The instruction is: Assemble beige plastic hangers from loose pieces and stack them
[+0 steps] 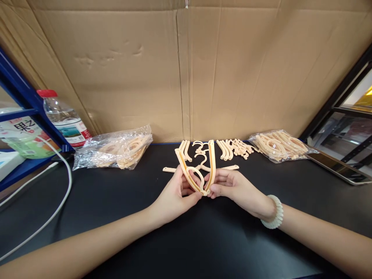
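Between my two hands is a beige plastic folding hanger (211,164), its two arms pointing up in a V and its curved hook lying between them. My left hand (181,188) grips the left arm near the joint, thumb at the bottom. On the other side, my right hand (228,184) pinches the right arm close to the same joint. Behind them an opened-out hanger (232,167) lies on the black table (186,240), partly hidden by the held one.
Loose hanger arms (225,150), small hooks (241,148) and more arms (185,150) lie along the back. Plastic bags of hanger parts sit left (124,149) and right (280,145). A tablet-like device (337,164), bottle (65,120) and white cable (68,186) flank the table, before a cardboard wall (130,69).
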`<move>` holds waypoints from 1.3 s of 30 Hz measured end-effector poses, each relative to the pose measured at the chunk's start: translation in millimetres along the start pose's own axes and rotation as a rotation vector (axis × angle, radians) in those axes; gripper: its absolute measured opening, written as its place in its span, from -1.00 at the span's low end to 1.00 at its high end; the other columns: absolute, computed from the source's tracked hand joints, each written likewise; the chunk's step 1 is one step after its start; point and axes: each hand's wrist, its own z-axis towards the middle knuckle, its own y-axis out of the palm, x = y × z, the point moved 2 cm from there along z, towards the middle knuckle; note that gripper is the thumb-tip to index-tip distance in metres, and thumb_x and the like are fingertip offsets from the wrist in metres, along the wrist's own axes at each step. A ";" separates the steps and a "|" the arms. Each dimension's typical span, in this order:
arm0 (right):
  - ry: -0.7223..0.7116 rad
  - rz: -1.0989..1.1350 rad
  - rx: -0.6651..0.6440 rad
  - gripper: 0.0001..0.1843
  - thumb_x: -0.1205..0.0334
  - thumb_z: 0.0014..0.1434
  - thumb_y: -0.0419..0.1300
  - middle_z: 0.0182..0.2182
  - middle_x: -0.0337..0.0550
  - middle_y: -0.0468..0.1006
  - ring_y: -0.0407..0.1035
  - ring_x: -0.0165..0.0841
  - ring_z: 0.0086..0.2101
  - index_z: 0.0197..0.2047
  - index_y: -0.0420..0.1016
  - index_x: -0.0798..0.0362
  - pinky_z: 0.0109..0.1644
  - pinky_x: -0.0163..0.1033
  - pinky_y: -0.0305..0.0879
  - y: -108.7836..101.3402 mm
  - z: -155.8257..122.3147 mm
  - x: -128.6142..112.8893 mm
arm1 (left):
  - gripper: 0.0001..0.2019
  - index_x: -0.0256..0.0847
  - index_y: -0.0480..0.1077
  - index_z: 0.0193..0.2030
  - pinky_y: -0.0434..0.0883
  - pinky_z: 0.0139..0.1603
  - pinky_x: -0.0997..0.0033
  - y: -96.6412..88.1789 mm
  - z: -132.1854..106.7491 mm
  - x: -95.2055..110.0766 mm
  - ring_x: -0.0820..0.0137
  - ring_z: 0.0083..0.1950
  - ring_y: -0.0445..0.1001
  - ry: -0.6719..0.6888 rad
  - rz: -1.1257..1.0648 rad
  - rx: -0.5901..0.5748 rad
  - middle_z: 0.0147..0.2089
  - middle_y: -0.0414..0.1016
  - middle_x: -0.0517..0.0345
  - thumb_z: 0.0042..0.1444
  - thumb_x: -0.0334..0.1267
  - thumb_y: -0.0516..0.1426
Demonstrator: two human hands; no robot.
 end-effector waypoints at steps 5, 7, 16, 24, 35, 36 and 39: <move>-0.006 -0.004 0.012 -0.68 0.15 0.06 0.41 -0.33 -0.17 0.56 0.47 -0.39 -0.33 -0.17 0.49 0.10 -0.16 -0.26 0.44 -0.3 0.3 0.0 | -0.68 -0.15 0.14 -0.19 0.47 -0.09 0.35 -1.1 -0.6 -2.0 0.45 -0.19 0.50 0.003 -0.016 -0.019 -0.23 0.34 0.27 0.06 -0.39 0.24; -0.004 -0.015 0.016 -0.68 0.15 0.06 0.41 -0.34 -0.16 0.57 0.47 -0.39 -0.34 -0.17 0.49 0.10 -0.16 -0.26 0.44 -0.3 0.2 -0.6 | -0.71 -0.15 0.15 -0.20 0.46 -0.09 0.35 -0.6 -1.4 -0.9 0.44 -0.18 0.50 0.012 0.000 -0.025 -0.24 0.34 0.26 0.08 -0.38 0.23; -0.043 -0.059 0.017 -0.70 0.14 0.06 0.40 -0.36 -0.15 0.59 0.49 -0.39 -0.37 -0.20 0.49 0.12 -0.21 -0.28 0.46 2.2 -0.6 -4.0 | -0.76 -0.15 0.18 -0.16 0.47 -0.08 0.30 -0.1 -3.1 -2.8 0.38 -0.14 0.54 0.070 0.030 -0.034 -0.20 0.43 0.20 0.14 -0.36 0.19; -0.077 -0.102 0.053 -0.72 0.15 0.03 0.41 -0.39 -0.17 0.58 0.49 -0.35 -0.38 -0.26 0.50 0.10 -0.21 -0.22 0.48 5.9 -1.5 -3.3 | -0.73 -0.16 0.19 -0.18 0.49 -0.16 0.32 1.7 -4.1 -1.9 0.36 -0.19 0.55 0.038 0.066 0.052 -0.24 0.44 0.21 0.09 -0.32 0.23; -0.057 -0.144 0.149 -0.67 0.07 -0.03 0.45 -0.41 -0.13 0.58 0.50 -0.32 -0.37 -0.37 0.48 0.11 -0.21 -0.20 0.49 10.7 -1.8 -2.9 | -0.68 -0.18 0.20 -0.23 0.49 -0.29 0.38 0.1 -2.0 -2.8 0.43 -0.35 0.51 -0.031 -0.078 0.079 -0.38 0.46 0.28 0.04 -0.24 0.29; -0.053 -0.142 0.157 -0.66 0.06 -0.03 0.45 -0.41 -0.13 0.58 0.50 -0.32 -0.37 -0.36 0.48 0.11 -0.22 -0.20 0.48 10.8 -1.4 -2.0 | -0.68 -0.18 0.20 -0.22 0.50 -0.29 0.38 0.4 -2.0 -1.5 0.42 -0.35 0.51 -0.035 -0.084 0.080 -0.39 0.47 0.27 0.04 -0.22 0.29; -0.045 -0.153 0.152 -0.66 0.07 -0.03 0.45 -0.37 -0.15 0.56 0.48 -0.32 -0.35 -0.32 0.49 0.12 -0.20 -0.20 0.45 8.4 -0.5 -3.8 | -0.68 -0.19 0.23 -0.23 0.51 -0.30 0.37 0.3 -2.8 2.4 0.42 -0.36 0.52 -0.045 -0.095 0.114 -0.39 0.48 0.25 0.03 -0.18 0.30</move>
